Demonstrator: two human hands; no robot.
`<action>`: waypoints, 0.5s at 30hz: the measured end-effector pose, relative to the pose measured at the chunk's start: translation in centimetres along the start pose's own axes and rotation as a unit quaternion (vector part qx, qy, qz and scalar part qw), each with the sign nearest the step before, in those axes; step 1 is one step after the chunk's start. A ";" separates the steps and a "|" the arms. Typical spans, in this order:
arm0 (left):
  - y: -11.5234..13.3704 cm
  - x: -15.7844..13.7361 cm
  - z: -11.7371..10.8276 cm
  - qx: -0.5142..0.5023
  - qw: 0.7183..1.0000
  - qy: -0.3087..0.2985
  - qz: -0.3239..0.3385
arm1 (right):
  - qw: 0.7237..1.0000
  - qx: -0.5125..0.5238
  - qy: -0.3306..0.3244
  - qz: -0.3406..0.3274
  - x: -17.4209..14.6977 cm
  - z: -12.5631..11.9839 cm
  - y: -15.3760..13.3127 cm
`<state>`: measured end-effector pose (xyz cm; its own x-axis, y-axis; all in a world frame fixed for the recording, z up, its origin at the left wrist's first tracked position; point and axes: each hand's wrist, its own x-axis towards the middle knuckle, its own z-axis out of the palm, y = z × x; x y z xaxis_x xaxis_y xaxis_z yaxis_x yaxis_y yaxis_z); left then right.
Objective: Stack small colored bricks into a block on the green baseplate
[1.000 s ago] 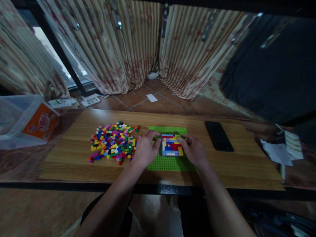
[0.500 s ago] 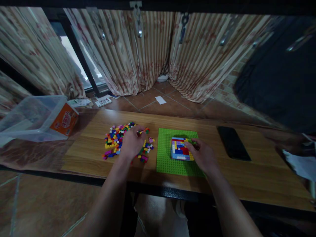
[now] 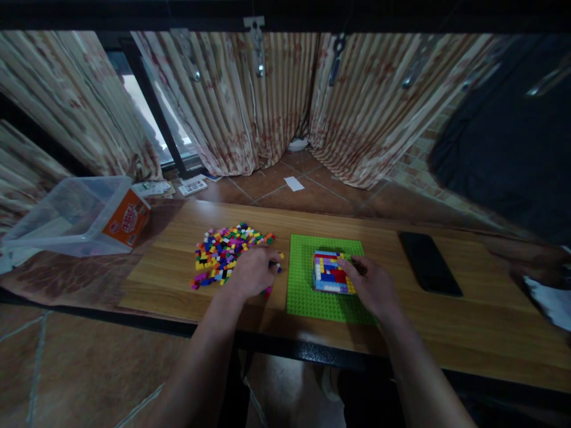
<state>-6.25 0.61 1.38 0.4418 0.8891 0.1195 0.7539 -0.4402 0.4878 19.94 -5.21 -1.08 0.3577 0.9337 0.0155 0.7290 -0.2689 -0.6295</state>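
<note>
A compact block of multicoloured toy bricks (image 3: 328, 276) stands on a green studded baseplate (image 3: 300, 303). My right hand (image 3: 373, 285) grips the block's right side, the thumb reaching over its top. The other fingers are partly hidden behind the thumb. To the left lies a loose pile of small toy bricks (image 3: 218, 252) in many colours. Over the pile's right edge is my left hand (image 3: 254, 272), its fingers curled down among the bricks. Whatever those fingers hold, if anything, is hidden beneath the hand.
A black phone (image 3: 429, 264) lies on the wooden table (image 3: 482, 315), right of the baseplate. At the far left is a clear plastic bin (image 3: 84, 217) with an orange label. A person in dark clothing (image 3: 504, 137) is at the right, near white paper (image 3: 548, 300).
My left hand has moved right and slightly down over the pile's edge, its fingers now curled lower. My right hand stays at the brick block. The whole view has shifted slightly.
</note>
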 end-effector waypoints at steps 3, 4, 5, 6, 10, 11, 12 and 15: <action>0.6 0.1 0.1 0.039 0.999 0.000 -0.016 | 1.000 -0.002 0.014 -0.008 -0.1 0.0 0.0; 0.8 0.1 0.2 0.055 0.998 -0.002 -0.022 | 1.000 -0.003 0.016 -0.012 -0.1 0.0 0.0; 1.0 0.1 0.2 0.068 0.997 -0.004 -0.026 | 1.000 -0.004 0.014 -0.016 -0.2 0.1 -0.1; 1.1 0.1 0.2 0.079 0.996 -0.006 -0.028 | 1.000 -0.007 0.013 -0.017 -0.2 0.1 -0.1; 1.4 0.1 0.5 0.101 0.995 -0.009 -0.022 | 1.000 -0.025 0.007 -0.015 -0.4 0.1 -0.4; 1.4 0.1 0.5 0.101 0.995 -0.007 -0.020 | 0.999 -0.029 0.004 -0.015 -0.4 0.0 -0.5; 1.4 0.1 0.6 0.099 0.995 -0.003 -0.019 | 0.999 -0.032 0.000 -0.015 -0.3 0.0 -0.5; 1.3 0.2 0.6 0.080 0.997 0.012 -0.016 | 0.999 -0.032 -0.007 -0.016 -0.3 0.0 -0.6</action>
<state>-4.84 0.10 1.51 0.4065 0.9046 0.1287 0.8357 -0.4250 0.3478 19.41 -5.31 -0.69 0.3268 0.9448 0.0236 0.7758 -0.2539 -0.5776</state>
